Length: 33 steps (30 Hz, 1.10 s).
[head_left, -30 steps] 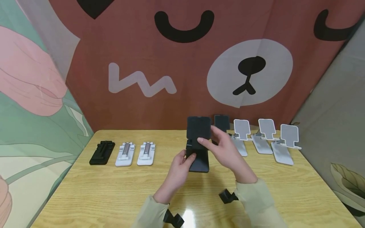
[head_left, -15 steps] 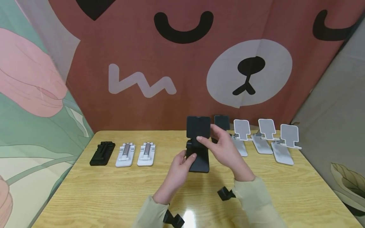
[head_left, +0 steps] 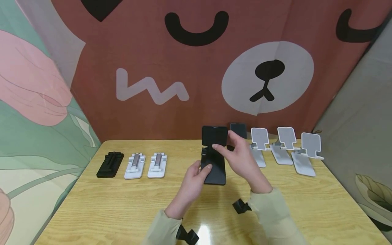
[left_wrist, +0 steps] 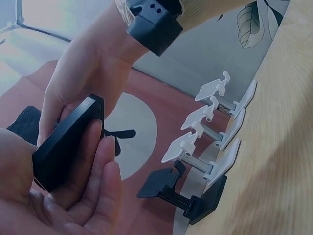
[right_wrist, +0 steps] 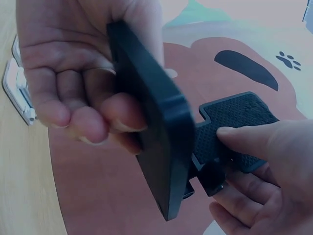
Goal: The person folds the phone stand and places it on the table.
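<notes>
two hands (head_left: 190,182) (head_left: 241,157) hold one stand (head_left: 214,159); three folded stands (head_left: 134,166), four unfolded stands (head_left: 287,136)

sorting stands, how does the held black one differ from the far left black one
The held black phone stand is unfolded; the far-left black phone stand is folded. The held one is up off the table; the far-left one lies on it. Both are black.

Head view forward-down, wrist views close
</notes>
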Tool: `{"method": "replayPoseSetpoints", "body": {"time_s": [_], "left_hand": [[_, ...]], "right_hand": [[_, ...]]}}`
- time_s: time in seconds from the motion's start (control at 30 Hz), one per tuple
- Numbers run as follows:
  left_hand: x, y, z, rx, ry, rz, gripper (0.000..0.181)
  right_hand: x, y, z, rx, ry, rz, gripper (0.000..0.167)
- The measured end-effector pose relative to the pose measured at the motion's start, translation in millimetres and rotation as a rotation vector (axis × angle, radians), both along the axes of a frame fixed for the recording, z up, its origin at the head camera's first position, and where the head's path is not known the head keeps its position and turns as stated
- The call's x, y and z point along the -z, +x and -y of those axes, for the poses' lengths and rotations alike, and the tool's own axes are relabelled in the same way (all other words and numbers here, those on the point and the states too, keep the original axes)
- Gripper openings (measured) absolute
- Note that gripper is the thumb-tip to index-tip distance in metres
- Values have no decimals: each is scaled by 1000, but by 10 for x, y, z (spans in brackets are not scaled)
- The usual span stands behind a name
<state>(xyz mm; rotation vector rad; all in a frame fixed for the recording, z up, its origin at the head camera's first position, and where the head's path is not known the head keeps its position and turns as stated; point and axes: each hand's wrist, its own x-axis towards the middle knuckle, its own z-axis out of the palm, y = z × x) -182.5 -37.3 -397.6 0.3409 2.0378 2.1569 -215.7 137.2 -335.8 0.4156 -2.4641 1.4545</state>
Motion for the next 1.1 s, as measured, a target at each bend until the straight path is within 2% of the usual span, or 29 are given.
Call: {"method": "replayPoseSetpoints", "body": {"time_s": [0.23,0.47,0.67,0.8,0.93,1.1], "left_hand": [[-12,12,4,9,22,-7,39],[-19,-26,0,-25,22,-47,35],[-25,-29,4,-31,28,-56,33],[-29,-23,-3,-27,28,-56,33],[-21,-15,-12,-15,20,-42,32],[1,-14,-18,-11,14,-37,32]], "right_hand": [[1,-23,37,21,-28,-58,28],[-37,12,70,29,-32,-115,27],[-136,81,65,-16,-109,-50,38],[-214,70,20,-48,-191,-78,41],[-266,28,-20,-34,-205,-101,39],[-259,-3,-15,-51,-213,-14,41]]}}
